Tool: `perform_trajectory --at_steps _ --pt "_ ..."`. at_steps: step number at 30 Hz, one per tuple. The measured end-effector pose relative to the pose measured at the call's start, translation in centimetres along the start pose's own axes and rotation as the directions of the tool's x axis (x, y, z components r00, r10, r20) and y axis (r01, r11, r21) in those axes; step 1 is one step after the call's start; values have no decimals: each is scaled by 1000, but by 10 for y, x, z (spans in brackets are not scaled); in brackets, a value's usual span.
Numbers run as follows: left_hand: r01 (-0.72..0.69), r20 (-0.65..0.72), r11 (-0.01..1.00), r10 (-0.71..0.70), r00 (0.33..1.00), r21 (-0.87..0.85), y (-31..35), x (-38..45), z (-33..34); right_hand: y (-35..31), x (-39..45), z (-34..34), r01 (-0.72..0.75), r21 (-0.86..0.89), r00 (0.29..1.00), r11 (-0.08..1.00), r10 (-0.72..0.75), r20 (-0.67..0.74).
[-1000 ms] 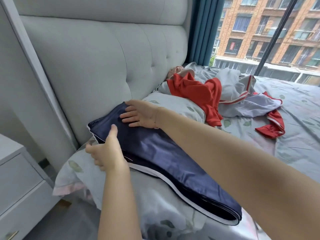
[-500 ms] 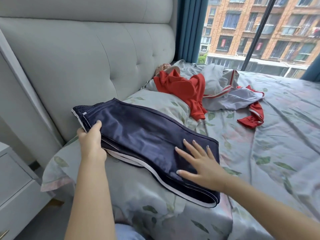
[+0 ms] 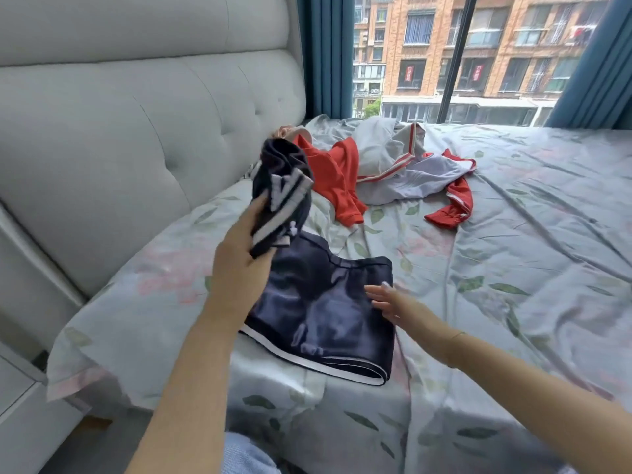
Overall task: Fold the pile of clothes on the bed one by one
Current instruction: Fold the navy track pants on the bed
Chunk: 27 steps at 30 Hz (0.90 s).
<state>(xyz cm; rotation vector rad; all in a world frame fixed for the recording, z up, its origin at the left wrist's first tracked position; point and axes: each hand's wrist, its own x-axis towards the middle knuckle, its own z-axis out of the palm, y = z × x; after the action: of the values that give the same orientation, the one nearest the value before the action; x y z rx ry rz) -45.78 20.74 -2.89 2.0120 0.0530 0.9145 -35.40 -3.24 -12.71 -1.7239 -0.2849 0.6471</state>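
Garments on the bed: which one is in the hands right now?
The shiny navy trousers with white side stripe; the left hand lifts one end. The red top and grey red-trimmed jacket lie untouched near the headboard.

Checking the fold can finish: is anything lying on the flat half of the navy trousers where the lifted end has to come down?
Only the right hand, open at the right edge of the navy trousers. The rest of the flat half is bare. The left hand holds the other end lifted above it.

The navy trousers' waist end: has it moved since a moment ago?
Yes. The left hand has lifted the navy trousers waist end off the bed, up and over toward the folded leg end, away from the headboard.
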Motion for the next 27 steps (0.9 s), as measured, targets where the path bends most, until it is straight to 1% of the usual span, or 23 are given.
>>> perform_trajectory --at_steps 1,2,3,5,6,7,9,10,11,13,14,15,16,17,18,19,20,21,22,23,24,25,27 --pt "-80 147 989 62 987 122 0 -10 15 1 -1 -12 -47 148 998 988 52 -25" --pt "-168 300 959 94 949 230 -2 -20 33 1 -3 -22 -94 278 993 956 109 -37" --pt "-241 441 915 79 894 324 -5 -31 50 1 -4 -30 -135 371 987 919 159 -36" --pt "-391 651 792 -10 759 468 -10 -57 85 1 -9 -35 -185 423 973 887 226 -48" --pt "-452 712 743 -47 701 494 -12 -70 100 2 -8 -33 -204 416 961 886 263 -88" --pt "-485 748 714 -83 659 506 -13 -80 111 3 -6 -31 -214 411 945 886 295 -143" --pt "-470 754 712 -127 645 522 -15 -86 119 1 -3 -26 -224 433 910 873 347 -229" --pt "-438 754 740 -140 642 511 -18 -86 117 0 -1 -26 -229 447 897 865 365 -247" --pt "-404 767 774 -160 621 488 -18 -84 112 -2 -1 -26 -237 448 896 862 372 -241" --pt "-324 812 859 -163 560 396 -18 -81 99 -6 -3 -27 -276 388 905 880 373 -203" --pt "-222 817 918 -159 555 329 -16 -80 91 -8 -5 -27 -301 334 912 893 372 -172" --pt "-87 799 964 -154 582 249 -10 -77 82 -11 -6 -28 -321 282 918 904 370 -140" --pt "5 728 985 -130 673 171 -6 -71 74 -13 -6 -28 -336 228 923 914 368 -116" --pt "14 585 992 -87 807 129 -6 -64 67 -15 -7 -27 -341 181 926 922 363 -103" --pt "-30 395 981 -50 917 193 -12 -55 60 -15 -5 -27 -339 147 930 929 354 -96" --pt "-11 217 957 -55 975 288 -20 -46 54 -16 -4 -24 -329 121 936 936 341 -90" --pt "101 90 923 -144 985 371 -34 -36 46 -15 -4 -21 -309 115 944 944 319 -83" --pt "282 41 879 -322 946 384 -42 -27 41 -14 -3 -17 -271 147 956 951 284 -77" --pt "461 60 805 -517 854 373 -51 -22 38 -12 -1 -13 -224 197 966 955 243 -83" --pt "566 110 744 -634 765 354 -59 -18 36 -11 -2 -8 -183 240 973 953 211 -94" --pt "617 165 718 -684 711 323 -64 -16 35 -10 -2 -5 -166 267 974 949 199 -104" --pt "658 205 701 -712 672 275 -66 -15 35 -12 -2 -3 -164 286 974 944 200 -104" --pt "722 284 677 -726 626 143 -58 -12 40 -18 -4 -8 -152 315 975 937 195 -110"
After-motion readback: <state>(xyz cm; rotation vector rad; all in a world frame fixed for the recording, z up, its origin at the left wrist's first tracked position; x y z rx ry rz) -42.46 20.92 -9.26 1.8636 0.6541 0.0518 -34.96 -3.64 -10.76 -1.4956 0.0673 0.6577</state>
